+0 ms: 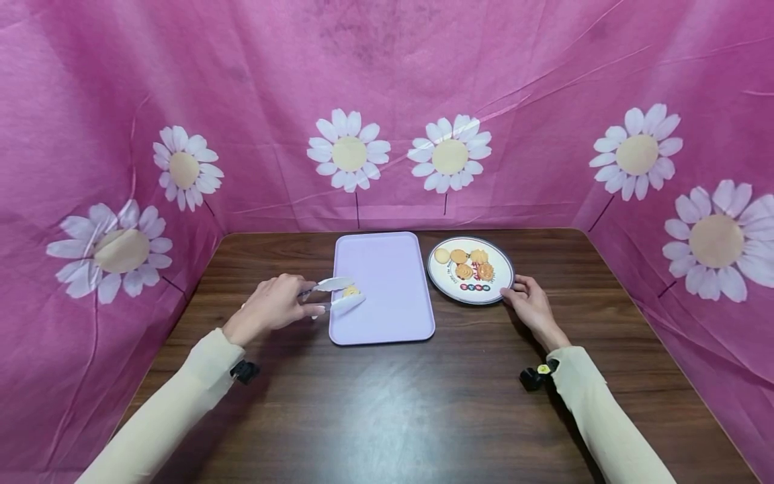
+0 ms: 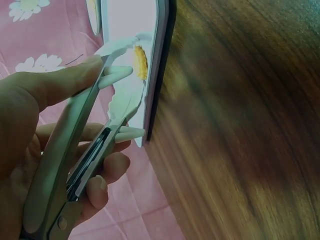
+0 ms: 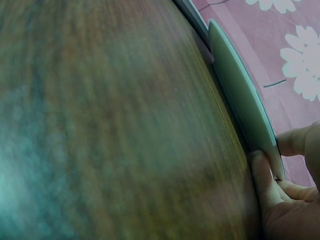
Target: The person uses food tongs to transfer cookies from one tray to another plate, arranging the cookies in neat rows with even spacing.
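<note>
My left hand [image 1: 275,304] grips a pair of tongs [image 2: 62,150] with pale, leaf-shaped tips. Between those tips sits a small golden cookie [image 2: 141,62], over the left part of a lavender tray [image 1: 387,269]. In the left wrist view the thumb lies along one arm of the tongs and the fingers curl round the other. On the right, my right hand [image 1: 532,309] pinches the near right rim of a round white plate [image 1: 449,274] with a dark edge. The plate carries several cookies [image 1: 464,271] and printed coloured marks; its outer side shows in the right wrist view [image 3: 242,95].
The tray and the plate stand side by side toward the back of a dark wooden table [image 1: 387,403]. A pink cloth [image 1: 387,67] with white daisies hangs behind the table and along both sides. Each wrist wears a small black camera [image 1: 244,372].
</note>
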{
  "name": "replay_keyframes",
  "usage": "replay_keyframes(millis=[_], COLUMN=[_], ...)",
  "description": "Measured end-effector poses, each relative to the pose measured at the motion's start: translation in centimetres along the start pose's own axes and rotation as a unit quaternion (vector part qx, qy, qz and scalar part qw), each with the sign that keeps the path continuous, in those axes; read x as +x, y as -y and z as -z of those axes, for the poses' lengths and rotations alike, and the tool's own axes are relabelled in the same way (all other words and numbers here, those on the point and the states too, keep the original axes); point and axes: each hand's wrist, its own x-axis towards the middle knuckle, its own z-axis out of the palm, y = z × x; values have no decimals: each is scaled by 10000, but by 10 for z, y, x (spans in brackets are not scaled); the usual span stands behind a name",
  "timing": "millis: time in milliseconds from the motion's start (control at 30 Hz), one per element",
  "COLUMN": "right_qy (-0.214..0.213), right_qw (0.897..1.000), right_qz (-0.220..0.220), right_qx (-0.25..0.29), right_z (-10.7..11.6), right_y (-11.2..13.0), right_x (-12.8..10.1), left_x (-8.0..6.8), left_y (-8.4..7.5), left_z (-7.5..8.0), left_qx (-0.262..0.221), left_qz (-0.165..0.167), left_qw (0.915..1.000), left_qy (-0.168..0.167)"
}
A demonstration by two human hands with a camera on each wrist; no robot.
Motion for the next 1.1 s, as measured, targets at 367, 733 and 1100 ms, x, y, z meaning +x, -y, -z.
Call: replay_keyframes(millis=[367,733,1100], right_qy=[-24,3,8], right_qw=[10000,9998,9999], right_qz=[-41,-89,-106], right_qx=[-28,-193,-117], right_z=[0,2,-1], right_y=[1,3,3], right_x=[0,0,0], left_x=[-4,-4,1], left_y=[-1,-1,-8], left_z=[-3,-11,-13], left_qx=[-64,-81,39], left_qz=[-148,-194,-508], left_qw=[9998,9995,9970], left_qy=[-87,-247,-586])
